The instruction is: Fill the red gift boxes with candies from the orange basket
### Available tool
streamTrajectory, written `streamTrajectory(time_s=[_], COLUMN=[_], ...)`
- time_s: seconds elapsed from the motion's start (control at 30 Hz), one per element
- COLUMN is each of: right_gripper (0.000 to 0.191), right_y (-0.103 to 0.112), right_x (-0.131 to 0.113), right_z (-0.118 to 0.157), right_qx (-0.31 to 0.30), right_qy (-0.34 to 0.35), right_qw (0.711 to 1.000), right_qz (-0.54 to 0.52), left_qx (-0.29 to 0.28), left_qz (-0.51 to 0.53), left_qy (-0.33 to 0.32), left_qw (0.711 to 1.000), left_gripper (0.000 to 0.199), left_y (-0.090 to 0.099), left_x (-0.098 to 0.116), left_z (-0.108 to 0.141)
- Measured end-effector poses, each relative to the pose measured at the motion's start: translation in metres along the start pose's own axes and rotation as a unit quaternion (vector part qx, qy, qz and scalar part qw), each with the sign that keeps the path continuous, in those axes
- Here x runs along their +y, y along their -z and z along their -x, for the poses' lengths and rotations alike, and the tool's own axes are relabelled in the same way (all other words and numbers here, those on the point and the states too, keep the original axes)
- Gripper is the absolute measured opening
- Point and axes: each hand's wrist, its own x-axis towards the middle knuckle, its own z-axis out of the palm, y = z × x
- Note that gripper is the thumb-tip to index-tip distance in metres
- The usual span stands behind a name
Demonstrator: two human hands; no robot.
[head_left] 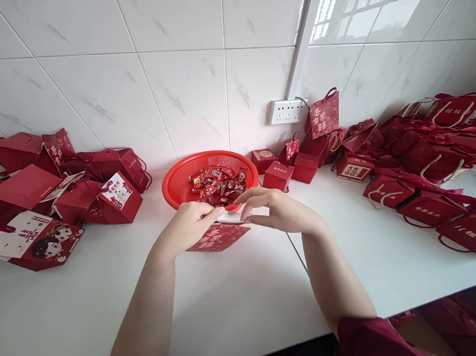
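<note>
In front of me a small red gift box (218,239) with pale lettering sits on the white counter, its white inner flap showing along the top. My left hand (190,228) pinches that flap's left end between thumb and fingers. At the right end, my right hand (278,210) curves over the box, thumb and fingertips closing on the flap's edge. Just behind both hands stands a red plastic basket (173,174) with small wrapped candies (218,183) in it. The hands partly cover the basket's front rim and the top of the box.
On the left are piled red gift boxes (120,193), some with white printed labels. Several small boxes (277,175) stand right of the basket, and a larger heap of handled boxes (425,145) fills the far right. A white power strip (288,111) is on the tiled wall (184,95).
</note>
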Motion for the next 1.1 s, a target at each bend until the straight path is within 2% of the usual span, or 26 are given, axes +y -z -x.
streamTrajectory(time_s=[0.07, 0.23, 0.37, 0.47, 0.6, 0.67, 0.73, 0.8, 0.87, 1.03, 1.1], right_gripper=[0.014, 0.024, 0.018, 0.035, 0.052, 0.053, 0.057, 0.07, 0.082, 0.097, 0.093], right_y=[-0.004, -0.012, -0.015, -0.015, -0.015, -0.017, -0.02, -0.024, -0.027, -0.028, -0.028], right_x=[-0.002, -0.011, -0.017, -0.02, -0.023, -0.024, -0.025, -0.025, -0.025, -0.026, -0.028], right_z=[-0.002, -0.006, -0.005, -0.002, 0.002, 0.002, 0.002, 0.001, 0.001, 0.003, 0.003], right_qx=[0.004, 0.069, 0.041, 0.031, 0.005, -0.017, -0.048, -0.086, -0.117, -0.152, -0.162], right_qy=[0.025, 0.034, 0.041, 0.03, 0.022, 0.007, -0.016, -0.041, -0.058, -0.044, -0.037], right_qw=[1.0, 0.994, 0.989, 0.979, 0.976, 0.977, 0.977, 0.978, 0.979, 0.982, 0.981], right_qz=[0.009, 0.077, 0.139, 0.197, 0.218, 0.214, 0.206, 0.188, 0.159, 0.106, 0.096], left_qx=[0.022, 0.058, 0.064, 0.078, 0.083, 0.054, -0.014, -0.089, -0.132, -0.153, -0.151], left_qz=[0.017, 0.075, 0.139, 0.157, 0.116, 0.09, 0.06, 0.033, 0.009, -0.025, -0.032], left_qy=[-0.002, -0.044, -0.068, -0.059, -0.062, -0.058, -0.04, -0.017, 0.015, 0.068, 0.066], left_qw=[1.0, 0.995, 0.986, 0.983, 0.988, 0.993, 0.997, 0.995, 0.991, 0.986, 0.986], left_gripper=[0.053, 0.047, 0.039, 0.037, 0.042, 0.042, 0.041, 0.039, 0.042, 0.046, 0.05], left_y=[0.001, 0.006, 0.008, 0.008, 0.007, 0.005, 0.003, 0.001, 0.002, 0.011, 0.014], left_x=[0.002, 0.007, 0.011, 0.011, 0.008, 0.006, 0.003, 0.0, -0.004, -0.007, -0.006], left_z=[0.0, 0.004, 0.009, 0.01, 0.01, 0.009, 0.006, 0.004, 0.002, 0.008, 0.012])
